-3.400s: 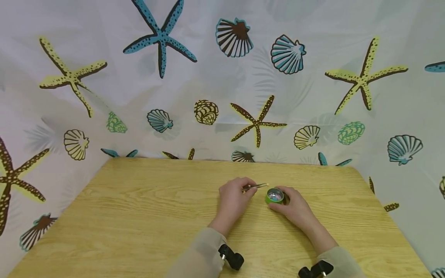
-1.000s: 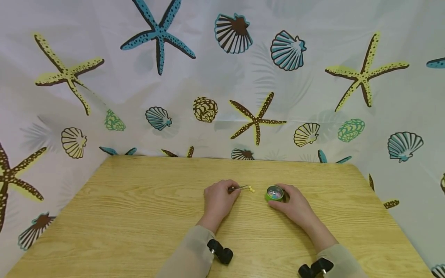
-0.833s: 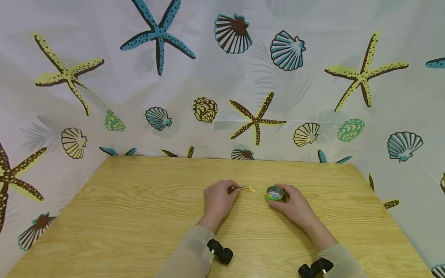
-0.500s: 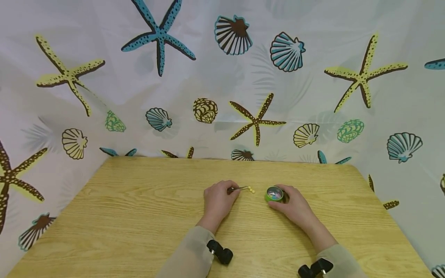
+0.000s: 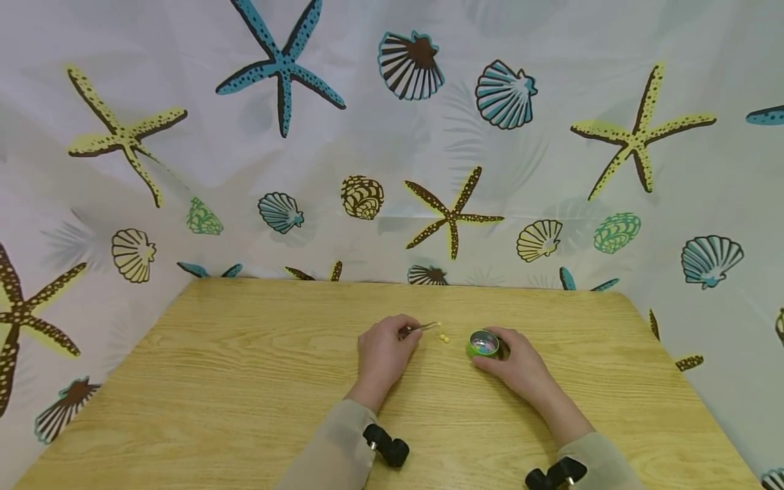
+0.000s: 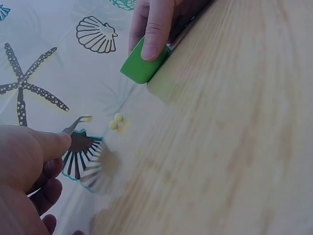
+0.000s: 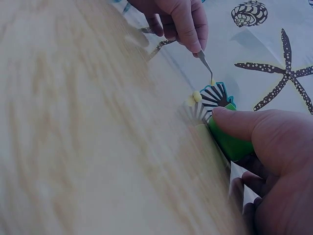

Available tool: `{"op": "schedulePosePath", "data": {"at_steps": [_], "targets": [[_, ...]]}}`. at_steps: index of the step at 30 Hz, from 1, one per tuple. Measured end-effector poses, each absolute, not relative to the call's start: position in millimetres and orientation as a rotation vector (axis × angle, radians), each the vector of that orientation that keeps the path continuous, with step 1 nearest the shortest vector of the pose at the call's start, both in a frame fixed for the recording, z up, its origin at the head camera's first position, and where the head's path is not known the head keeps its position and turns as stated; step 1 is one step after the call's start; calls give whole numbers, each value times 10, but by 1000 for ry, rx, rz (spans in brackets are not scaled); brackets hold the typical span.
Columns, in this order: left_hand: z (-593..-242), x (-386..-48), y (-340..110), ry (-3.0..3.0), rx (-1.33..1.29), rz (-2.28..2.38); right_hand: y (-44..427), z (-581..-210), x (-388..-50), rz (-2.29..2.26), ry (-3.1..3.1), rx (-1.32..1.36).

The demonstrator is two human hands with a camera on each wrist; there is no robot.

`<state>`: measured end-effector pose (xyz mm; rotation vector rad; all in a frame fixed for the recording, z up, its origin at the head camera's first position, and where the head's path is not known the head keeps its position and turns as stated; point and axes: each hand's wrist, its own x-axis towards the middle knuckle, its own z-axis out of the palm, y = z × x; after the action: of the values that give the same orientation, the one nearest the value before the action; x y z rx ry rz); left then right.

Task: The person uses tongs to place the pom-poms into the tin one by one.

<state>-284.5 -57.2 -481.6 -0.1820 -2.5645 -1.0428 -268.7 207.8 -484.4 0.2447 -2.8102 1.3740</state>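
Observation:
My left hand (image 5: 386, 347) pinches a pair of metal tweezers (image 5: 416, 330) between thumb and index finger. At the curved tips sits a small round yellow bead (image 6: 88, 118), raised a little above the table. Two more yellow beads (image 5: 444, 338) lie side by side on the wood just below the tips. To their right, a small round green tin (image 5: 484, 345) stands upright, with a shiny silver inside and some pinkish and bluish bits at its bottom. My right hand (image 5: 517, 361) grips the tin from the right, thumb on the near side and fingers round the far side.
The wooden table (image 5: 245, 381) stretches out on both sides of the hands. A white cloth (image 5: 343, 143) printed with starfish and shells hangs behind it and along both sides. Each sleeve carries a black wrist camera (image 5: 387, 446).
The tweezers moved left from near the tin's rim to the beads, held still there, and now have risen slightly with one bead. The right hand and tin have stayed in place.

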Motion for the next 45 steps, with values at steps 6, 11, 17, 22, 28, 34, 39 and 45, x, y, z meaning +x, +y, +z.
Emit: {"op": "schedulePosePath", "data": {"at_steps": [6,11,17,22,28,34,39,45], "targets": [[-4694,-2815,-513,-2549,-227,-1030,2073,-4824,-2682,1376,-2806,250],[-4621,-2792,-456,-2531,-265,-1041,2067,-4813,-2682,1369,-2807,246],[-4608,-2776,-391,-2545,-292,-1020,2063,-4820,-2687,1359,-2814,239],[-4598,-2767,-313,-2547,-323,-1032,2067,-4833,-2691,1368,-2811,234],[-4576,-2753,-229,-2544,-347,-1051,2073,-4834,-2695,1359,-2805,247],[-4576,-2734,-179,-2550,-383,-1042,2077,-4835,-2692,1367,-2802,240],[-4595,-2713,-158,-2552,-413,-1020,2080,-4838,-2696,1372,-2800,247],[-4617,-2706,-134,-2565,-420,-1028,2077,-4832,-2696,1379,-2801,248]]}}
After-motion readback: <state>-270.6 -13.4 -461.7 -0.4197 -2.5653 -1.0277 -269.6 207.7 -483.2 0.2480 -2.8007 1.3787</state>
